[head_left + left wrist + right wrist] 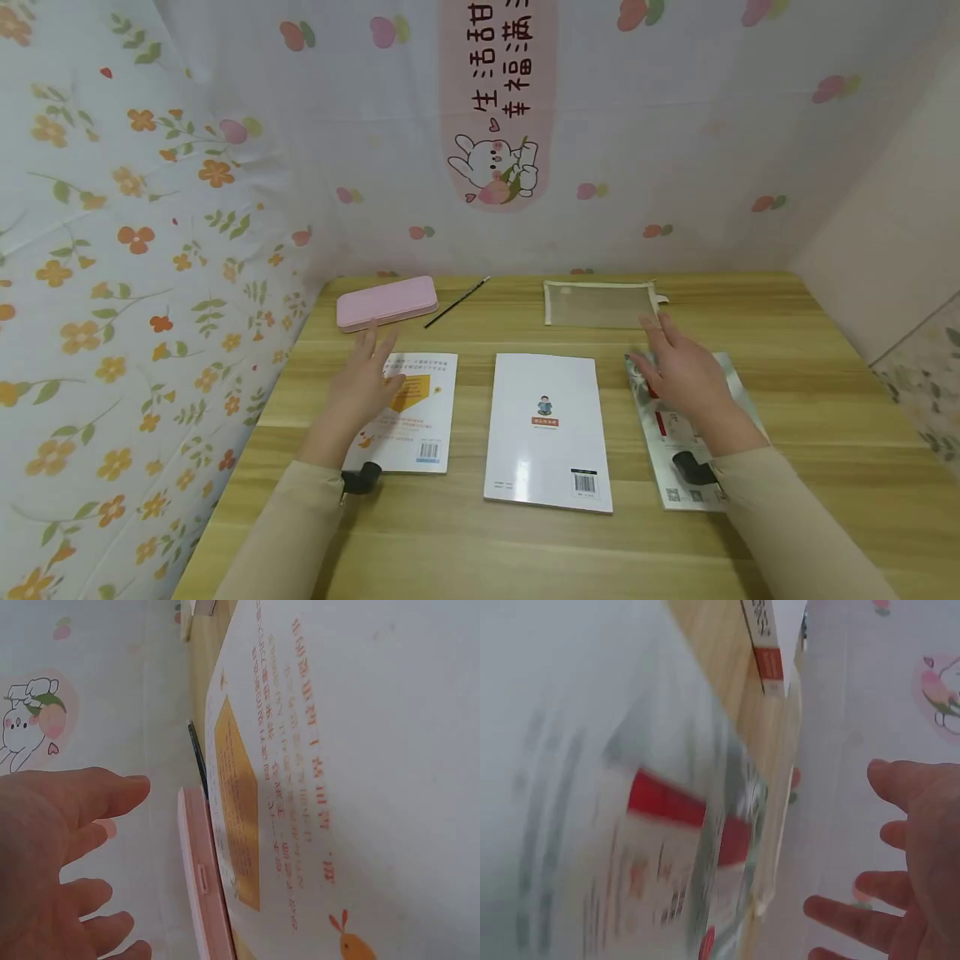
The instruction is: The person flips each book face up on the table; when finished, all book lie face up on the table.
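Observation:
My left hand [362, 387] hovers with spread, relaxed fingers over a white book with an orange-yellow patch [408, 393]. In the left wrist view the left hand [67, 862] holds nothing, and the book's cover [375, 787] fills the right side. On the right, my right hand [686, 371] is over a pale green book [678, 475], its fingers loosely extended. The right wrist view shows this hand [900, 870] empty beside the book's cover [630, 847]. Between the hands a white book [547, 442] with a small picture and a barcode lies flat.
At the back left lies a pink pencil case [387, 303], with a dark pencil [457, 302] slanting beside it. A mesh zip pouch [600, 306] lies at the back, just beyond the right fingertips. A printed curtain [375, 167] hangs behind the wooden table [465, 542].

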